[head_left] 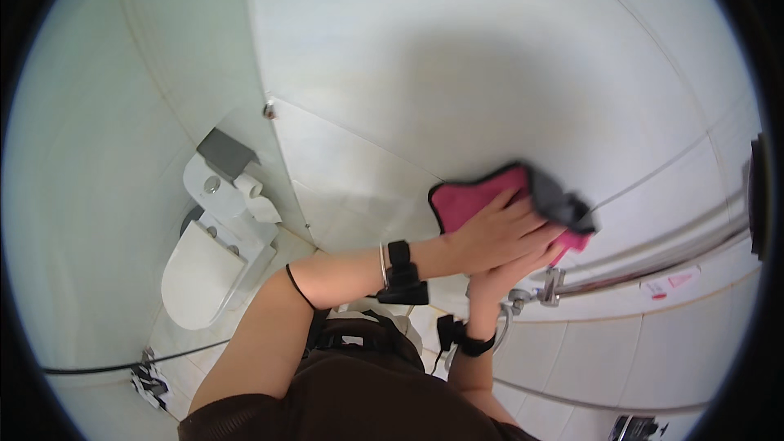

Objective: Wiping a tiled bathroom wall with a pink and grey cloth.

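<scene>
A pink cleaning cloth [469, 198] with a black border and a grey reverse side lies against the white tiled wall [351, 49]. My left hand [500, 235] is on top of the cloth, its fingers closed over the folded part. Just below it, my right hand [510, 271] is also closed on the cloth, its fingers partly hidden by the left hand. The grey corner is bunched and blurred beyond my fingertips. Both wrists wear black strapped devices.
A metal shower fitting [553, 286] with a long rail [653, 261] is close to the right of my hands. On the left stand a white toilet [200, 273], a toilet paper roll [260, 200] and a grey bin-like box [226, 153]. A glass panel edge [257, 49] runs down the left.
</scene>
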Tool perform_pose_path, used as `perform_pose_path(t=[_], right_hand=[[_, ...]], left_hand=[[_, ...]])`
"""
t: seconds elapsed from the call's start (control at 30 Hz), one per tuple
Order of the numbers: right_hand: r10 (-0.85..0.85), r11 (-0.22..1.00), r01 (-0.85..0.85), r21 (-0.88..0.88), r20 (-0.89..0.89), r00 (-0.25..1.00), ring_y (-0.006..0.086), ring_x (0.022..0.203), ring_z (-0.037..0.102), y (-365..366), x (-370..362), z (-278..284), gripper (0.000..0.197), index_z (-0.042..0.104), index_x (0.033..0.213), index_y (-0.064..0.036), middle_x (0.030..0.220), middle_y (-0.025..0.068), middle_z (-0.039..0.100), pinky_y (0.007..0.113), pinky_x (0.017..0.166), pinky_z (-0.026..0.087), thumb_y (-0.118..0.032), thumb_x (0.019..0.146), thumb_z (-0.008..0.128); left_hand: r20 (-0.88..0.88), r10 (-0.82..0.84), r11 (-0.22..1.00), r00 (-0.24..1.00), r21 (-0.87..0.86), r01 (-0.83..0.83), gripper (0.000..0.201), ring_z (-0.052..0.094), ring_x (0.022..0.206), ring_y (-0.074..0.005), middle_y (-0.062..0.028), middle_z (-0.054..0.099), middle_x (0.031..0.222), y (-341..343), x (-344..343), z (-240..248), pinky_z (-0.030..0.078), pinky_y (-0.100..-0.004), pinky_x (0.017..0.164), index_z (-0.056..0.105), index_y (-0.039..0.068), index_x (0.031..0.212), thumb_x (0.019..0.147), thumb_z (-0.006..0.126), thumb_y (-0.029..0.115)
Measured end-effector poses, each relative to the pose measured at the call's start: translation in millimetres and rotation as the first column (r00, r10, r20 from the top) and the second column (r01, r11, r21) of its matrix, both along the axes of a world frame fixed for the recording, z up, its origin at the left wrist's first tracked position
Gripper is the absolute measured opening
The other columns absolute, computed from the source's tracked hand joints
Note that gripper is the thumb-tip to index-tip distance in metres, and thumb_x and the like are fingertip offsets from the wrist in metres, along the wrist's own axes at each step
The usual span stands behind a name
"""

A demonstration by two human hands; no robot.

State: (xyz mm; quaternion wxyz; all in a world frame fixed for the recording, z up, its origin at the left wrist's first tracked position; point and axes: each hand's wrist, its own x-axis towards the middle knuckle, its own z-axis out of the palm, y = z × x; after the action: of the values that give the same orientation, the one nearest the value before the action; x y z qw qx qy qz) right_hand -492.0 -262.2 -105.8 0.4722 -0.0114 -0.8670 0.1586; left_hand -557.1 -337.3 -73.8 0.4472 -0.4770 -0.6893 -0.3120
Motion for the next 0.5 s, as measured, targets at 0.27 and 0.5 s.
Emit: perform_pose_path(t=[0.27,0.5], right_hand=[[-0.05,0.976,0.031,-0.215,-0.081,0.995,0.0508,0.131,0.022,13.7,-16.3,-16.5,0.075,0.025,0.143,0.007,0.141,0.0331,0.021,0.06,0.109,0.018,-0.013,0.084,0.066],[-0.046,0.97,0.073,-0.233,0.12,0.992,0.0536,0.133,0.02,15.6,9.7,-70.9,0.068,0.026,0.139,0.0103,0.142,0.0332,0.021,0.062,0.109,0.017,-0.009,0.085,0.062]], left_hand=[[0.009,0.055,0.987,0.998,0.152,-0.055,0.025,0.053,0.098,-0.0235,-0.0003,0.054,0.099,24.6,9.0,24.8,0.044,-0.0499,0.09,0.062,0.016,0.103,0.08,0.066,0.028],[0.163,-0.032,0.972,0.986,-0.225,0.069,0.045,0.044,0.121,-0.039,-0.0147,0.049,0.125,10.8,5.3,-61.2,0.033,-0.0628,0.094,0.061,0.013,0.126,0.083,0.065,0.024]])
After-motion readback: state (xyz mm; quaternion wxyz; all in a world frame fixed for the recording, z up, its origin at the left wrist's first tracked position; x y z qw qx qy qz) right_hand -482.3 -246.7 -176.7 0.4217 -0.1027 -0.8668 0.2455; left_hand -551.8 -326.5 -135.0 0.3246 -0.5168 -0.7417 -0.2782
